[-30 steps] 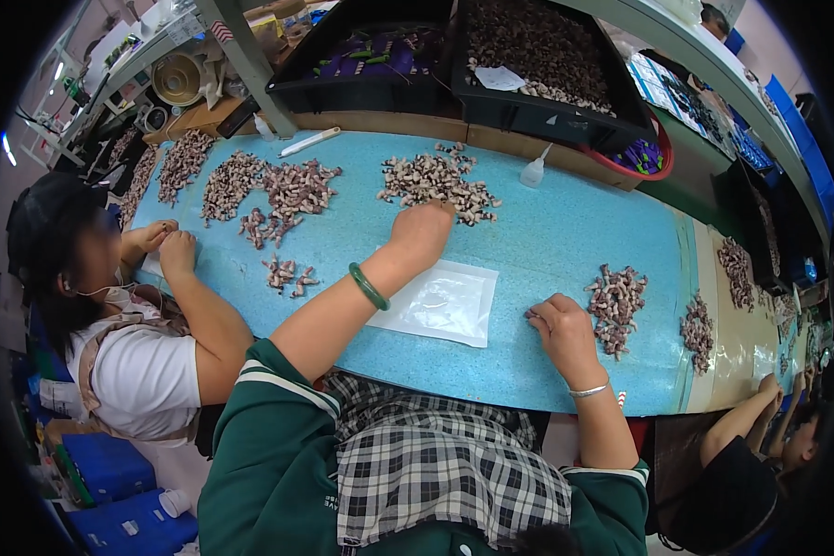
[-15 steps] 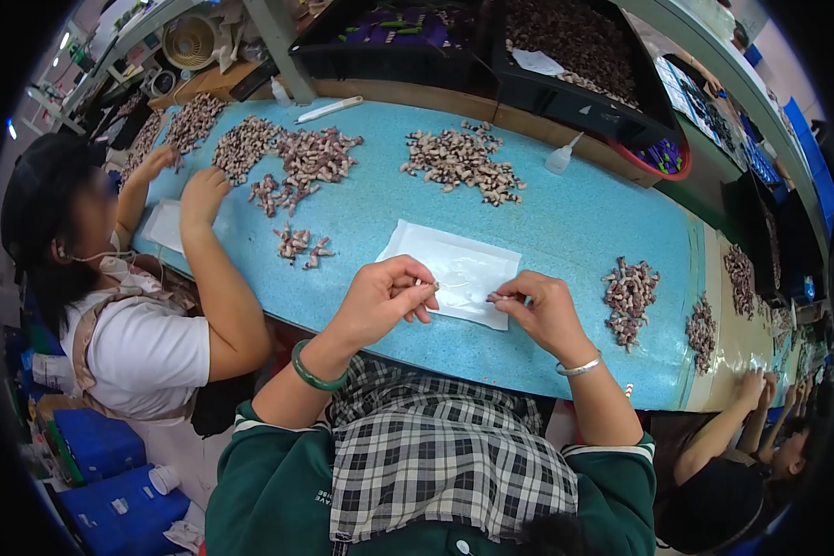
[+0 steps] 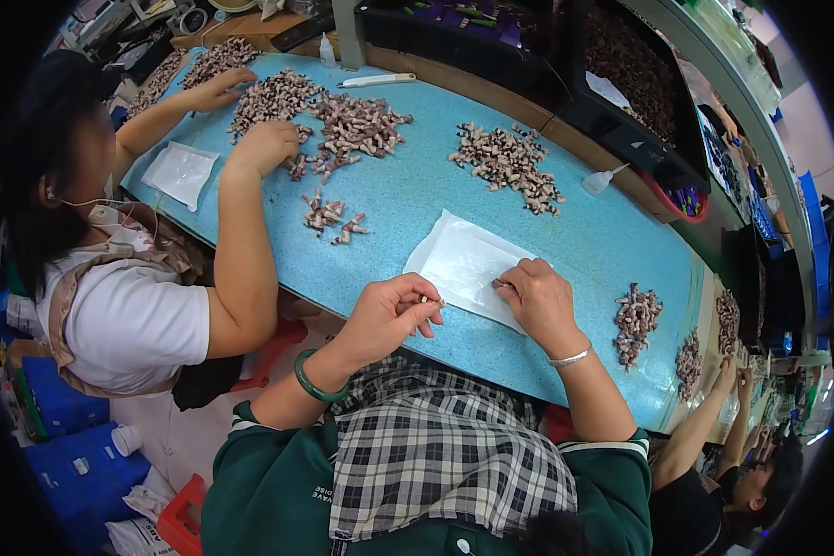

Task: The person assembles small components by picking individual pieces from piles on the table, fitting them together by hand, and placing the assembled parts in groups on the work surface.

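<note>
My left hand (image 3: 391, 317) is closed in a pinch at the near edge of a white plastic-looking packet (image 3: 468, 258). A tiny whitish piece (image 3: 441, 302) shows at its fingertips. Over the packet's right side, my right hand (image 3: 541, 298) pinches a small dark purplish piece (image 3: 499, 284), mostly covered by the fingers. Beyond the packet lies a heap of small white-and-purple figure-like pieces (image 3: 505, 162). More such pieces form a small group (image 3: 334, 218) to the left and a pile (image 3: 637, 324) to the right of my hands.
At the left, a co-worker (image 3: 130, 306) reaches over larger piles (image 3: 357, 125), with another white packet (image 3: 182, 174) in front. A white pen-like tool (image 3: 377, 81) and a squeeze bottle (image 3: 602, 179) lie farther back. Black bins (image 3: 639, 139) line the far edge. Other people work at the right.
The view has swung, so the table sits differently. My right hand has shifted a little up along the packet, still pinching. The co-worker's hands have moved onto the piles.
</note>
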Tool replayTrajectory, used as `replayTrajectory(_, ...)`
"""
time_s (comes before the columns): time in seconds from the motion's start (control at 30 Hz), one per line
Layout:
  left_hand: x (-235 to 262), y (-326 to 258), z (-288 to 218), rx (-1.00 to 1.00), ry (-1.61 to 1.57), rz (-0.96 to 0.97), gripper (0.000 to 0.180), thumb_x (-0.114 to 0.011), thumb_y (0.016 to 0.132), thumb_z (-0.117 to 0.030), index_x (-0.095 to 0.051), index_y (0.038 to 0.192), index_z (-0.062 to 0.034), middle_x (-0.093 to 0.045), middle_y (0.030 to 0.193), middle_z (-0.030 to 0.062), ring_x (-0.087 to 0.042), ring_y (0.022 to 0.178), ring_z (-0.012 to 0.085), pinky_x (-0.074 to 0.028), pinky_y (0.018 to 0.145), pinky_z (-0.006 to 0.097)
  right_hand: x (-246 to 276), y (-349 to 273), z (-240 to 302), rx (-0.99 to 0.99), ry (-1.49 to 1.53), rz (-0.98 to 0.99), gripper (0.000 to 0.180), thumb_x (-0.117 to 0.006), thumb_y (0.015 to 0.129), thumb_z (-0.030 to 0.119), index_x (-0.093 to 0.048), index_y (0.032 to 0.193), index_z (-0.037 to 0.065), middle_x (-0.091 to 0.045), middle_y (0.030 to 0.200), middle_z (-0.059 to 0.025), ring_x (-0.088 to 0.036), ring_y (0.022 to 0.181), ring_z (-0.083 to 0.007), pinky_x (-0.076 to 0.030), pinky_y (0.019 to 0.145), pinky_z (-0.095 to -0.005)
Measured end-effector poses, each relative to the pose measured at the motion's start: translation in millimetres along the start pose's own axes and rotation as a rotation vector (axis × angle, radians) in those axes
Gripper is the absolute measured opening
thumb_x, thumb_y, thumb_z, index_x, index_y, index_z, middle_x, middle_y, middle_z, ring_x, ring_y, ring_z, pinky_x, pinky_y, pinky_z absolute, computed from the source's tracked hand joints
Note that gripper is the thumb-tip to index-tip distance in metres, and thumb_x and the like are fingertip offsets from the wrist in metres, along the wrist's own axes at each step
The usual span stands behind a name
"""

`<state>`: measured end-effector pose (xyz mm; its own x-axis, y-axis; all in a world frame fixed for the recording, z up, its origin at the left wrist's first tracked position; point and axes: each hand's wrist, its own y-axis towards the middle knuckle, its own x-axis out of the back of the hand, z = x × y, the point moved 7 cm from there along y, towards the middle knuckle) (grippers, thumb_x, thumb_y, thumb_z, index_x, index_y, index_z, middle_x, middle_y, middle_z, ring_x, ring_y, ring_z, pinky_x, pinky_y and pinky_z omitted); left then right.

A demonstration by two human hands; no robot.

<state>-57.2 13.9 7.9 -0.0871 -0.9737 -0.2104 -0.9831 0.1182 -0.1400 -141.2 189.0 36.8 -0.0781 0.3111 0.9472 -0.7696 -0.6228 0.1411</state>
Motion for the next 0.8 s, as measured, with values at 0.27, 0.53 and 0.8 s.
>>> replayTrajectory(0.27,-21,3,-6,0.026,0.008,0.038,0.01,-0.055,0.091,0.0,-0.059,0.1,-0.0004,-0.067,0.081,0.0075,-0.065,0.068,0.0113,-0.05,0.06,0.021,2,-21,0,-0.315,0.984,0.124,0.01,-0.07,0.082,0.01,-0.071,0.09,0.005,-0.067,0.08,-0.0033,-0.058,0.069,-0.0112,-0.046,0.06,-0.0264)
replayTrajectory(0.53,-46,-2,-6,0.013,0.039,0.132,0.01,-0.055,0.091,-0.001,-0.059,0.1,0.001,-0.066,0.08,0.0076,-0.065,0.069,0.0116,-0.051,0.062,0.022,6,-51,21,-0.365,1.379,0.027,0.008,-0.07,0.082,0.005,-0.069,0.087,0.0,-0.065,0.081,-0.0051,-0.059,0.071,-0.0094,-0.043,0.059,-0.0206)
replayTrajectory(0.8,-59,-10,-9,-0.03,0.165,0.166,0.01,-0.055,0.091,0.0,-0.059,0.1,0.0022,-0.066,0.081,0.0084,-0.065,0.07,0.0124,-0.053,0.063,0.023,14,-68,19,-0.238,1.069,-0.013,0.008,-0.07,0.08,0.001,-0.068,0.087,-0.002,-0.065,0.083,-0.0065,-0.062,0.075,-0.0128,-0.051,0.071,-0.0247)
